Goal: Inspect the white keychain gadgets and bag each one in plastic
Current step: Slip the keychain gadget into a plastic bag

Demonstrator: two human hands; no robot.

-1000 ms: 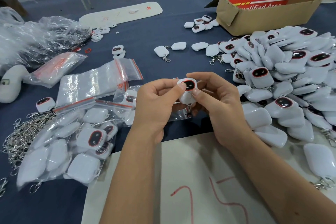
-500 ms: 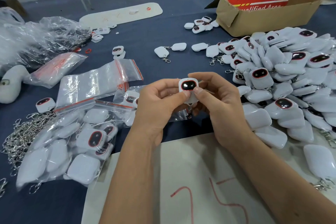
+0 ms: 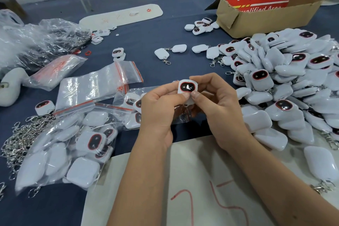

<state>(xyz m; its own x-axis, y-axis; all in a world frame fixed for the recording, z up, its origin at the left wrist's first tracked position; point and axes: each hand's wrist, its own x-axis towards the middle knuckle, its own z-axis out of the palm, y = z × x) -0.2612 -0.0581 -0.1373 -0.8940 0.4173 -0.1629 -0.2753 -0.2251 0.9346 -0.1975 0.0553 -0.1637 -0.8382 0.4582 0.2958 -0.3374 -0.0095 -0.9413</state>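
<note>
Head view: I'm pinching one white keychain gadget (image 3: 187, 91) between my left hand (image 3: 161, 112) and right hand (image 3: 217, 108), thumbs pressed below its glossy, red-rimmed black screen, above the blue table (image 3: 146, 46). It's under inspection, not yet bagged. Left, a crinkly clear bag of finished gadgets (image 3: 62, 154) and flat zip bags (image 3: 95, 84); right, a heap of smooth, rounded unbagged gadgets (image 3: 286, 88) remains.

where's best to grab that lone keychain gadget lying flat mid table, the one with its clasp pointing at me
Grip the gadget across its two long white sides, coming straight down from above. It lies flat on the cloth with bare table around it, and its clasp trails loose toward you, so the rigid body is the steadier hold.
</note>
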